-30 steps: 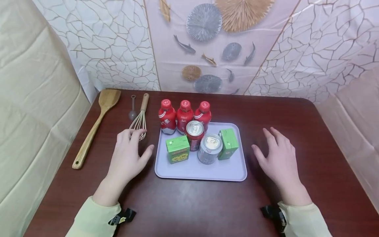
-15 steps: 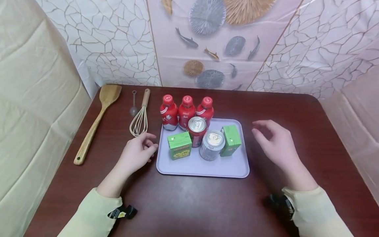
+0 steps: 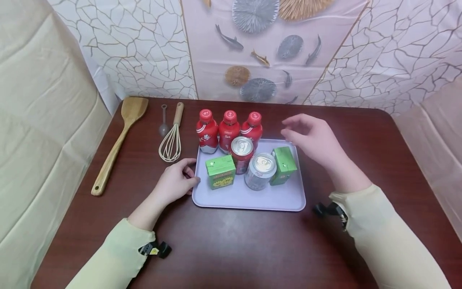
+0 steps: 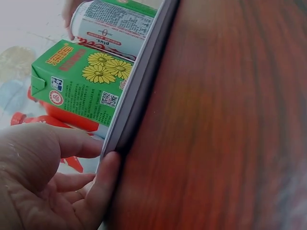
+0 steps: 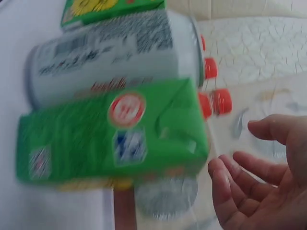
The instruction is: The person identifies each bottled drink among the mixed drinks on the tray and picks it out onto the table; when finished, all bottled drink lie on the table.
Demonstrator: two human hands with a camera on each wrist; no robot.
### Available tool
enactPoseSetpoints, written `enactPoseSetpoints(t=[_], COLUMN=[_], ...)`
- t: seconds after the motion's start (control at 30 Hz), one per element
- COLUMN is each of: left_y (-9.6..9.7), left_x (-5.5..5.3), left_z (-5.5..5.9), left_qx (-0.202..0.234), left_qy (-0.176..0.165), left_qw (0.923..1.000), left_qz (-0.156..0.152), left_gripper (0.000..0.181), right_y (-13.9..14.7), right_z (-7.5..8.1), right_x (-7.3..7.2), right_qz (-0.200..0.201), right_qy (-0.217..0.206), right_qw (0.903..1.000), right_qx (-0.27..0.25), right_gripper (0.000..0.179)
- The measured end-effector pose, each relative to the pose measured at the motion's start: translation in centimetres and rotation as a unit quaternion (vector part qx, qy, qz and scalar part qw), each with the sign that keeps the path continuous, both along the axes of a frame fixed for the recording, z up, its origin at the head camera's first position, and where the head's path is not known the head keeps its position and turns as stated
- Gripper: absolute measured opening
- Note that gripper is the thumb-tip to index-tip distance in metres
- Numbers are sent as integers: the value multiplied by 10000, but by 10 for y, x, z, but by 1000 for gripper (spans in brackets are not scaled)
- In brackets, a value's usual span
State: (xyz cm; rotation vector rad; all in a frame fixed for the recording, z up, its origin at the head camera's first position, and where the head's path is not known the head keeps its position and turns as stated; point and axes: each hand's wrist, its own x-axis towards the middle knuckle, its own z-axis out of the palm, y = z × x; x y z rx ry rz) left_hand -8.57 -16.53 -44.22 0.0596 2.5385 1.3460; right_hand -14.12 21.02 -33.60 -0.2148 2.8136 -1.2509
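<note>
My left hand (image 3: 175, 179) pinches the left rim of a pale lilac tray (image 3: 249, 202), thumb inside and a finger against the outer edge in the left wrist view. Over the tray's back right corner hovers my right hand (image 3: 312, 138), holding nothing, its fingers loosely bent and apart from the thumb. On the tray stand a green drink carton (image 3: 221, 172) at left, a red can (image 3: 242, 155), a silver can (image 3: 260, 171) and a second green carton (image 3: 283, 165) at right. Three red bottles, left (image 3: 207, 132), middle (image 3: 229, 130) and right (image 3: 252, 129), line its back edge.
Left of the tray lie a whisk (image 3: 171, 140), a small grey measuring spoon (image 3: 164, 124) and a wooden spatula (image 3: 119, 148). A dark wooden table (image 3: 231, 249) carries everything. Behind it hangs a patterned cloth (image 3: 144, 52).
My left hand has come from beside the whisk down to the tray's left rim and now pinches it. The right hand has moved left and away from me, toward the right bottle.
</note>
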Motion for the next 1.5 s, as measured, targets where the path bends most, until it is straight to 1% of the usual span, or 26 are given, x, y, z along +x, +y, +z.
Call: enactPoseSetpoints(t=[0.13, 0.23, 0.37, 0.63, 0.8, 0.93, 1.1, 1.23, 1.37, 1.5], left_y=[-1, -1, 1, 1, -1, -2, -3, -3, -2, -2], left_x=[0, 1, 3, 2, 1, 1, 3, 3, 3, 3], left_z=[-3, -5, -8, -4, -4, -4, -3, -5, -6, -6], left_qx=[129, 197, 248, 292, 257, 230, 215, 305, 402, 391], left_qy=[-55, -69, -104, 58, 96, 130, 70, -39, -120, -95], left_qw=[9999, 9997, 9996, 9995, 9995, 9996, 9995, 9992, 9988, 9989], left_qz=[75, 106, 89, 120, 132, 134, 208, 263, 269, 240], left_gripper=[55, 54, 52, 50, 50, 50, 49, 48, 48, 48], right_y=[-21, -33, -44, -57, -63, -67, -70, -71, -70, -67], right_z=[8, 10, 9, 3, 3, 2, 1, 1, 1, 4], right_x=[-11, -17, -24, -38, -41, -42, -42, -42, -40, -38], right_qz=[54, 127, 298, 419, 424, 400, 346, 274, 190, 59], right_qy=[-172, -303, -469, -668, -772, -762, -715, -697, -727, -715], right_qw=[9998, 9994, 9983, 9966, 9955, 9957, 9966, 9970, 9970, 9973], right_qx=[57, 81, 177, 259, 346, 331, 224, 181, 200, 121], right_gripper=[37, 41, 46, 50, 46, 44, 43, 42, 42, 44])
